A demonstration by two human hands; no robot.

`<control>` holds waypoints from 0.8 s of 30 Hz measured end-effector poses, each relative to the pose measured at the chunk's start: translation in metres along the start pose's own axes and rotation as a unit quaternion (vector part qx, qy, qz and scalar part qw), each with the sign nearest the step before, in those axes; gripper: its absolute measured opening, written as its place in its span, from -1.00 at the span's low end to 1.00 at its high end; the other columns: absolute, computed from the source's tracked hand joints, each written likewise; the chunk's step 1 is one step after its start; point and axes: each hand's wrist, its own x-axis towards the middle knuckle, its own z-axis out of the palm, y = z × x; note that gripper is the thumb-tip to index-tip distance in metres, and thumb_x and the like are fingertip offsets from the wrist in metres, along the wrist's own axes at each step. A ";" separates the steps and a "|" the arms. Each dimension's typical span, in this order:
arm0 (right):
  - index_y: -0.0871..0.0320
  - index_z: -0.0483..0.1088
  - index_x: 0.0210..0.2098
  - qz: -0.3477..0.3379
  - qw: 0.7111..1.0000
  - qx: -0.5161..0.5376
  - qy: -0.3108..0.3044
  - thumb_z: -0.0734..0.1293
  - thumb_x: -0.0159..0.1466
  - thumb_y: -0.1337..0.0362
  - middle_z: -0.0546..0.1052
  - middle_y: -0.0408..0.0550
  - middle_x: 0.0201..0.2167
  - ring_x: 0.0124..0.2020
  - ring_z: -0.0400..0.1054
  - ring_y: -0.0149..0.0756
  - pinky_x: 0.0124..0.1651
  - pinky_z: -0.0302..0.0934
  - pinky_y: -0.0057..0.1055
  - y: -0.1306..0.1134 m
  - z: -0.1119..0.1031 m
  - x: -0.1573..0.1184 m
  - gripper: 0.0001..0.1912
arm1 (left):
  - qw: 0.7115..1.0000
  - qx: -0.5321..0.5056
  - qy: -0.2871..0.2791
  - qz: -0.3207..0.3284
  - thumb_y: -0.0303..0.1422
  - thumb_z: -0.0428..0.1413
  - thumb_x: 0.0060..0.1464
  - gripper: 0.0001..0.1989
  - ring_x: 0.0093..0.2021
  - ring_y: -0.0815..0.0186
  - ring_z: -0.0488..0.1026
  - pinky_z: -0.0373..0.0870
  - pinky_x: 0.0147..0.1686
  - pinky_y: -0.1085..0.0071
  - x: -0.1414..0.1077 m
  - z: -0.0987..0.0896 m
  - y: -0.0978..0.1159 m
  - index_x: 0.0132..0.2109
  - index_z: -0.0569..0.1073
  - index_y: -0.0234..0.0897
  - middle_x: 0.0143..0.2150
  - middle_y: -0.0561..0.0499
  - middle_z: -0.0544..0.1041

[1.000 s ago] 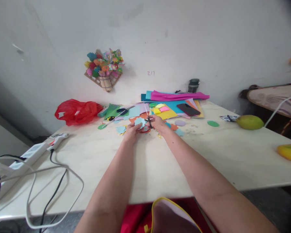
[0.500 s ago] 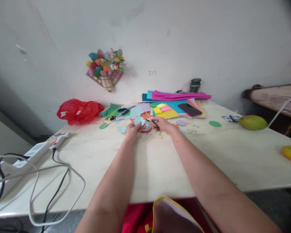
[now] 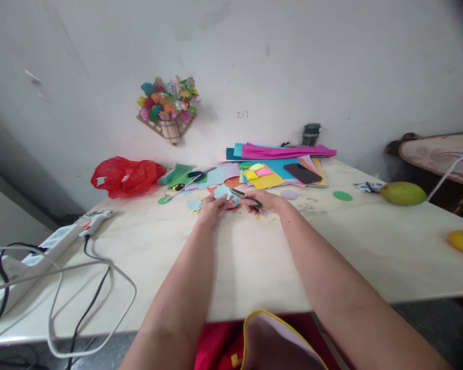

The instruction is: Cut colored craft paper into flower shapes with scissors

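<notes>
Between the fingers of my left hand is a light blue paper cutout with a scalloped edge. My right hand is closed round the dark handles of a pair of scissors. Their blades point left and reach close to the cutout; whether they touch the paper I cannot tell. Below my hands and around them lie orange and light blue paper pieces. More scalloped cutouts rest left of my left hand, and small yellow scraps are scattered near my right wrist.
Coloured sheets lie at the back with a phone on them. A second pair of scissors and a red plastic bag are at back left. Power strips with cables occupy the left; a green mango sits right.
The scissors have turned from pointing up and left to lying flatter, and their blades have come together. My right hand has shifted slightly right and rotated; my left hand keeps the cutout.
</notes>
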 end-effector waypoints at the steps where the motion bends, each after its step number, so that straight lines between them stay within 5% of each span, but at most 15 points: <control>1: 0.19 0.29 -0.48 -0.004 1.000 0.001 -0.002 0.39 0.14 0.11 0.49 -0.16 -0.61 -0.69 0.30 -0.49 -0.70 -0.03 -0.58 0.001 0.000 0.000 -0.71 | 1.000 0.000 0.000 0.000 -0.47 0.29 -0.08 -0.85 -0.43 0.27 0.58 0.54 -0.18 0.30 0.000 0.000 0.000 -0.29 0.51 -0.37 -0.38 -0.08 0.63; 17: 0.22 0.34 -0.48 -0.030 0.999 0.006 -0.009 0.41 0.13 0.03 0.49 -0.13 -0.61 -0.70 0.27 -0.51 -0.70 0.03 -0.58 -0.004 0.000 -0.003 -0.64 | 0.997 0.029 -0.069 -0.032 -0.46 0.32 -0.15 -0.85 -0.52 0.30 0.54 0.52 -0.45 0.45 -0.004 0.001 0.004 -0.37 0.52 -0.42 -0.49 -0.10 0.60; 24: 0.22 0.37 -0.44 -0.017 1.000 0.002 -0.014 0.42 0.15 0.06 0.49 -0.13 -0.60 -0.69 0.27 -0.51 -0.71 0.02 -0.58 -0.006 0.004 -0.001 -0.68 | 0.997 0.032 -0.053 -0.038 -0.41 0.32 -0.11 -0.82 -0.53 0.30 0.54 0.52 -0.44 0.43 -0.003 0.001 0.004 -0.38 0.50 -0.41 -0.49 -0.09 0.58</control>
